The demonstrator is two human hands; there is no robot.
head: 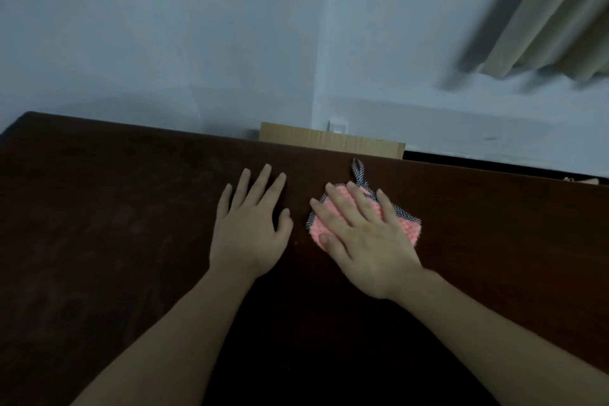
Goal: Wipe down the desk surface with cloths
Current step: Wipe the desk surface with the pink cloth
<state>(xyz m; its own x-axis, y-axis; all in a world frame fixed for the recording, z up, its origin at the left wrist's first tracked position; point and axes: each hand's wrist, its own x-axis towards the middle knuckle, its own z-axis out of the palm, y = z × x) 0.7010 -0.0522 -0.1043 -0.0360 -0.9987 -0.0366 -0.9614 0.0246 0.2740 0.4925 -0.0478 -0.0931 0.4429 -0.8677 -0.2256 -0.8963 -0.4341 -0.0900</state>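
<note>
Pressed flat under the right hand [365, 234], fingers straight and spread, not curled round anything: a small pink cloth [405, 227] with a dark checked border, lying on the desk [99, 241] close to its far edge; laid palm-down on bare wood just left of the cloth, touching it nowhere, the left hand [250, 234], fingers likewise straight and holding nothing. Judged soft, light and limp, the cloth, with a nubby pile likely to drag rather than slide on the dark wood; best driven by a flat palm over its middle, as here, or else pinched at the border; liable to bunch or fold under if pushed from one edge only. Poking out from the cloth toward the desk's far edge, a checked hanging loop [358, 171], a fair spot for lifting but likely to trail and flip during strokes. Only one cloth visible, though the task speaks of cloths. Faint dull smears showing on the desk well to the left of the cloth, probably ground yet to be covered. Behind the desk's far edge, just beyond the cloth, the top of a cardboard box [329, 138] against the pale wall [164, 26]; high above the cloth to the right, a beige curtain [553, 20], blurred. Nothing standing on the desk in the cloth's path; the far edge itself the one hazard, being near enough for the cloth to slip over behind.
</note>
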